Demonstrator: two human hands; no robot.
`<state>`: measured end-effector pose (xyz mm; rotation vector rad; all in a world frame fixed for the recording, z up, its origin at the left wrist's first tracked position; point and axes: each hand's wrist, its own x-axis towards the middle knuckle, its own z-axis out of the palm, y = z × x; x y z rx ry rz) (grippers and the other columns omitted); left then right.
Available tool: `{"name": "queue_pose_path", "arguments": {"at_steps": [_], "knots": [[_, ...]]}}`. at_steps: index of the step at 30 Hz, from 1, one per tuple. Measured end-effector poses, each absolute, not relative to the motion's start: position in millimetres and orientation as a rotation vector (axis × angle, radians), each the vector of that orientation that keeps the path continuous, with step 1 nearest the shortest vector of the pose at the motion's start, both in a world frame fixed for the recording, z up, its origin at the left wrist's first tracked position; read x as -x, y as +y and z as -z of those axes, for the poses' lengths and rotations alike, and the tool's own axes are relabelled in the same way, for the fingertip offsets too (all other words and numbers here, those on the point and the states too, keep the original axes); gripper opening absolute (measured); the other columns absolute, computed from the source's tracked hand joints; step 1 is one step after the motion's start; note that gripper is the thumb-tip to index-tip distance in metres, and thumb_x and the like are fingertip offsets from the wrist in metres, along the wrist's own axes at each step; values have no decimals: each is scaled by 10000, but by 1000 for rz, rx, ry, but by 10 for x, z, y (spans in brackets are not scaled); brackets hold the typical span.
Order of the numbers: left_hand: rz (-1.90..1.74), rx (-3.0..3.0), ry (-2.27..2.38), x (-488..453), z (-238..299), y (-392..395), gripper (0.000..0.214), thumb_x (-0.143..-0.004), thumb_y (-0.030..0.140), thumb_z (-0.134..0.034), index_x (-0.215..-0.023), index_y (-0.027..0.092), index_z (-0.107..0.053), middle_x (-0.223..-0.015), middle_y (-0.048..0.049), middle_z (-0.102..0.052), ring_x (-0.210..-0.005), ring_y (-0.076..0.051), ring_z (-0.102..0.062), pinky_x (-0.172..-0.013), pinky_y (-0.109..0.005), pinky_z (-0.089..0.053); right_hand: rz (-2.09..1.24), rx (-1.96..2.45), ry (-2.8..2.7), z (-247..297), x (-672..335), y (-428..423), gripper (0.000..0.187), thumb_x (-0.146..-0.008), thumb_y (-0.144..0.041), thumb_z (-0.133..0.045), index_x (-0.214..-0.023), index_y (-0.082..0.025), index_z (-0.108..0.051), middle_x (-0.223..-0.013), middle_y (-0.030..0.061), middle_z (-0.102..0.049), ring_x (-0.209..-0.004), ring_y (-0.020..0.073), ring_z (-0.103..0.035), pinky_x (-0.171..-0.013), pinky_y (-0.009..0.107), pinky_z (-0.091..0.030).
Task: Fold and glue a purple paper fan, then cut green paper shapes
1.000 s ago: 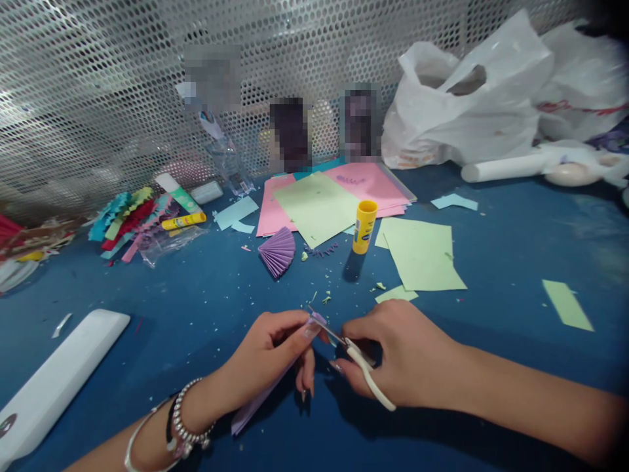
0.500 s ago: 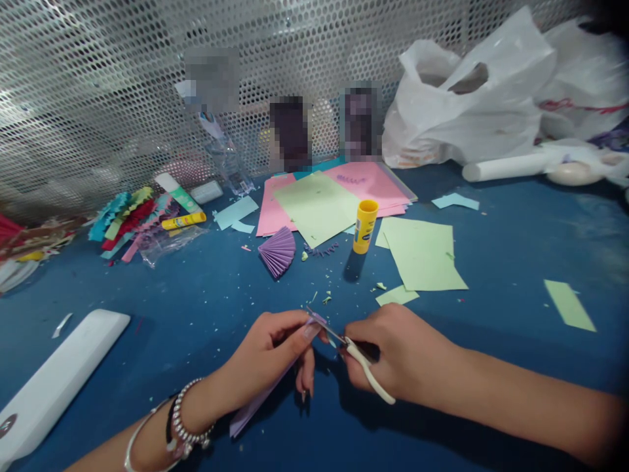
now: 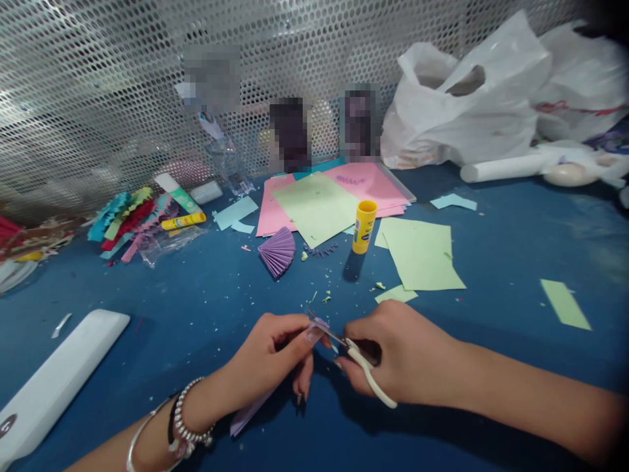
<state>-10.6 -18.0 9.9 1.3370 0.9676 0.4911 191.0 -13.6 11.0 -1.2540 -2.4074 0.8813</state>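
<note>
Between thumb and fingers, my left hand (image 3: 275,347) pinches a folded strip of purple paper (image 3: 253,413), whose lower end sticks out below the palm. My right hand (image 3: 393,351) grips a pair of scissors (image 3: 368,373) with cream handles. The blades lie across the upper end of the paper, close to my left fingertips. Ahead of my hands rest a pleated purple paper fan (image 3: 278,252) and an upright yellow glue stick (image 3: 364,227). Small green and purple paper scraps are scattered between them.
Green sheets (image 3: 422,252) lie right of the glue stick, pink sheets (image 3: 275,210) behind it. At the left are a long white object (image 3: 63,387) and colourful pleated papers (image 3: 128,219). White plastic bags (image 3: 466,105) stand at the back right, before a perforated metal panel (image 3: 122,78).
The scissors and my right hand have shifted very slightly, and my right thumb sits a little apart from the handle. My left hand keeps its pinch on the purple paper.
</note>
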Motion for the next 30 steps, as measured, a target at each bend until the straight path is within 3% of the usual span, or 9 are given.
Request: {"name": "queue_pose_path", "arguments": {"at_steps": [5, 19, 30], "knots": [[-441, -1434, 956, 102, -71, -191, 310, -888, 389, -418, -855, 128, -582, -408, 35, -523, -343, -66, -498, -416, -152, -439, -910, 1289, -2429, -154, -1898, -154, 294, -670, -364, -538, -501, -172, -392, -414, -49, -382, -413, 51, -181, -426, 204, -175], [-463, -1379, 937, 125, -67, -168, 302, -890, 376, -429, -950, 144, -612, -451, 37, -533, -380, -65, -512, -433, -164, -449, -831, 1194, -2335, 0, -1875, -150, 229, -633, -221, -511, -490, -169, -339, -443, -66, -217, -456, 61, -80, -427, 209, -146], [-483, -1350, 947, 127, -80, -187, 265, -892, 354, -429, -874, 147, -594, -438, 40, -529, -366, -59, -491, -433, -157, -434, -788, 1189, -2339, 65, -1883, -126, 225, -637, -233, -506, -486, -167, -354, -433, -60, -253, -465, 61, -92, -436, 209, -152]]}}
